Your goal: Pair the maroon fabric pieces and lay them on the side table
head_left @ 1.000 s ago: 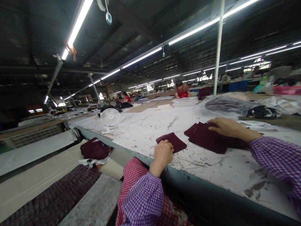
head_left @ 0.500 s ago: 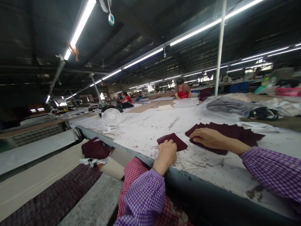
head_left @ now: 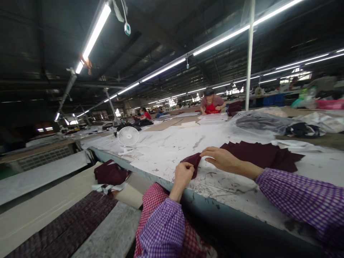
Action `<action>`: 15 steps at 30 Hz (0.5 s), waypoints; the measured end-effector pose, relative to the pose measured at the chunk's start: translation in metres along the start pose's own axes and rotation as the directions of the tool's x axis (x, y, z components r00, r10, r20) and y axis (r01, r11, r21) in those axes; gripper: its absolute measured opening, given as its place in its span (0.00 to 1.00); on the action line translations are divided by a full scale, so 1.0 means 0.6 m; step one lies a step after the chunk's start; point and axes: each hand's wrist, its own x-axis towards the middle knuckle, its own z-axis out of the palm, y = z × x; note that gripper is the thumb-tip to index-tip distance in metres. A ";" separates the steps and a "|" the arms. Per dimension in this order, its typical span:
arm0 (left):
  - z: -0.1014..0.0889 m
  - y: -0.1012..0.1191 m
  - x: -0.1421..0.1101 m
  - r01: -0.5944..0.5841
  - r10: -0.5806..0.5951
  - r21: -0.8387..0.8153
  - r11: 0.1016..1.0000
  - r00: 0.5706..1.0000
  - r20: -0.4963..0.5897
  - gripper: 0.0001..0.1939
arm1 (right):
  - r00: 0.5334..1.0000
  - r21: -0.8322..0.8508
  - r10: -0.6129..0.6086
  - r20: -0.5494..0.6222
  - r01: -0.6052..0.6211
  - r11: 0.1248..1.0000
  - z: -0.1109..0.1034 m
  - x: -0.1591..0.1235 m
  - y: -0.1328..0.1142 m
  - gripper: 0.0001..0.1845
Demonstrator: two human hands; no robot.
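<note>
Near the table's front edge, my left hand point(head_left: 184, 175) is closed in a pinch on the near side of a small dark maroon fabric piece point(head_left: 195, 160). The piece is bent up and partly covered by those fingers. My right hand point(head_left: 223, 160) reaches in from the right with fingers stretched out and thumb apart. Its fingertips are at the piece's upper right corner; whether they touch it is hard to tell. Behind the right hand lies a fanned stack of maroon fabric pieces point(head_left: 258, 152) with jagged edges.
A white fan point(head_left: 128, 137) stands on the white-covered table point(head_left: 166, 143) at left. Clear plastic wrap point(head_left: 258, 122) lies at the back right. Below left are a maroon fabric bundle point(head_left: 110, 172) and dark patterned cloth point(head_left: 67, 222). A co-worker point(head_left: 211, 104) leans over the table's far part.
My right hand has left the fanned stack and moved left to the small piece. My left hand has shifted slightly left, and the piece has gone from flat to bent up.
</note>
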 end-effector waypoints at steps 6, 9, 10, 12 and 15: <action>-0.002 -0.016 0.013 0.072 -0.052 -0.286 0.956 0.996 0.077 0.06 | 0.998 0.003 -0.017 0.060 0.017 1.000 0.016 0.012 -0.019 0.18; -0.001 -0.022 0.016 0.058 -0.036 -0.318 0.946 0.997 0.075 0.05 | 0.997 0.026 0.002 0.083 -0.004 1.000 0.033 0.008 -0.020 0.19; -0.001 -0.022 0.015 0.053 -0.031 -0.321 0.946 0.997 0.071 0.05 | 0.996 0.033 0.000 0.093 -0.003 0.999 0.037 0.007 -0.023 0.20; -0.003 -0.019 0.012 0.044 -0.023 -0.337 0.940 0.997 0.067 0.06 | 0.993 0.047 -0.008 0.116 0.002 0.999 0.043 0.002 -0.033 0.21; -0.007 -0.013 0.005 0.013 0.014 -0.369 0.929 0.997 0.069 0.14 | 0.989 0.062 -0.012 0.150 0.003 0.998 0.042 -0.005 -0.055 0.25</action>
